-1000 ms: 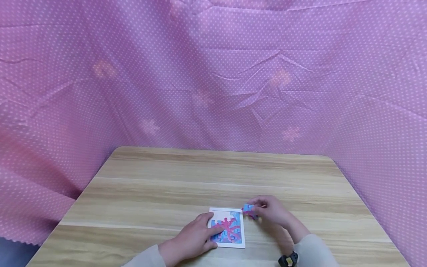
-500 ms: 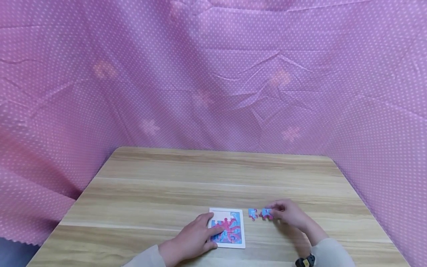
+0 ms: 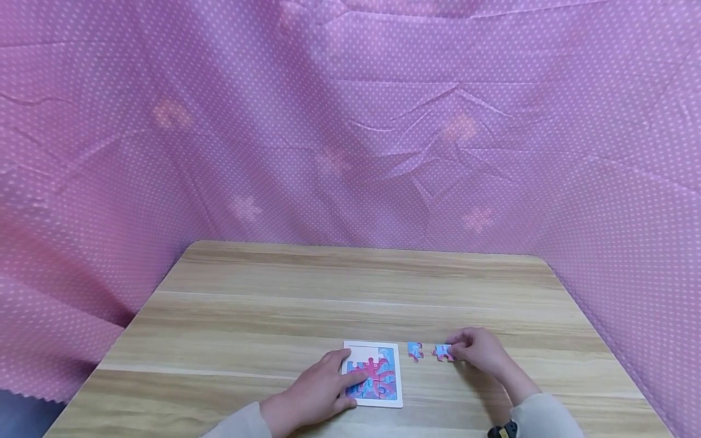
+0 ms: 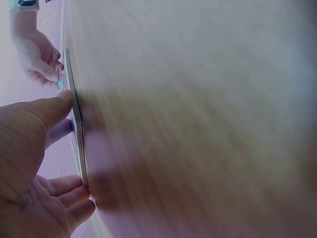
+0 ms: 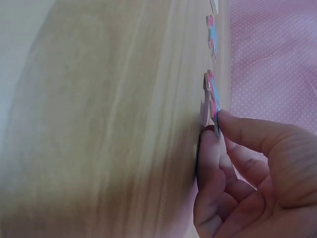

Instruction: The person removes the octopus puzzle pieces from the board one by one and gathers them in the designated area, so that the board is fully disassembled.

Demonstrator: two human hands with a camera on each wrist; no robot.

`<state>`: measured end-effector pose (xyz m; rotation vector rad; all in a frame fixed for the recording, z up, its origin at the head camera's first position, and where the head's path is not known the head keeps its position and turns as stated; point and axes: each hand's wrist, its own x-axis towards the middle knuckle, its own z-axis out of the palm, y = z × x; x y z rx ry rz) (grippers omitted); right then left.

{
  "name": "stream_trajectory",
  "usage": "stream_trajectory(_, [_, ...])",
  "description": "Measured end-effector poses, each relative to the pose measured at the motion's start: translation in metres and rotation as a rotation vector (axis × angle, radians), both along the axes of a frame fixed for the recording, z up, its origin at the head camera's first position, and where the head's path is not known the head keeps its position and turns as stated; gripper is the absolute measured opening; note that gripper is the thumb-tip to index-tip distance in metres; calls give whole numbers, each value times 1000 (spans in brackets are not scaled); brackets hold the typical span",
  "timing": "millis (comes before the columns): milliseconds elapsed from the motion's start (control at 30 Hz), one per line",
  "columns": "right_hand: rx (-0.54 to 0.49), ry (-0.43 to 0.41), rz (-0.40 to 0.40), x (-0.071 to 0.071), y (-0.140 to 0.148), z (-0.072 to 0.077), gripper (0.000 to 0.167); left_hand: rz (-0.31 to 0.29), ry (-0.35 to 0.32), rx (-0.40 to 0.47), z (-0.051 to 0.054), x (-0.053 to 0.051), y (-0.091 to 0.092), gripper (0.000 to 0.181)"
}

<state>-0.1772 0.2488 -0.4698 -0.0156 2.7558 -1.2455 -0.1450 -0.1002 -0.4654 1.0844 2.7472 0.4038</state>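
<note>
Head view: left hand [image 3: 314,390] lies spread across the frame [image 3: 378,403], likely steadying it; right hand [image 3: 482,353] pinches a piece [image 3: 441,352] by one end, presumably for control.

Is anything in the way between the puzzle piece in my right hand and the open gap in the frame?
Yes: another loose piece lies on the table between the held piece and the frame. The left hand holds the frame's left side, off the direct line to the gap.
</note>
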Motion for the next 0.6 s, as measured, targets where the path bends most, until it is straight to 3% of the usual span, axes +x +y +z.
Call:
stream_trajectory(333, [82,5,-73,-2,-4,3,15,13,-31,-11,-2,-2,1,48])
stream_trajectory(600, [-23,36,-38,-2,-29,7,14,34,-43,3,1,-2,2,47])
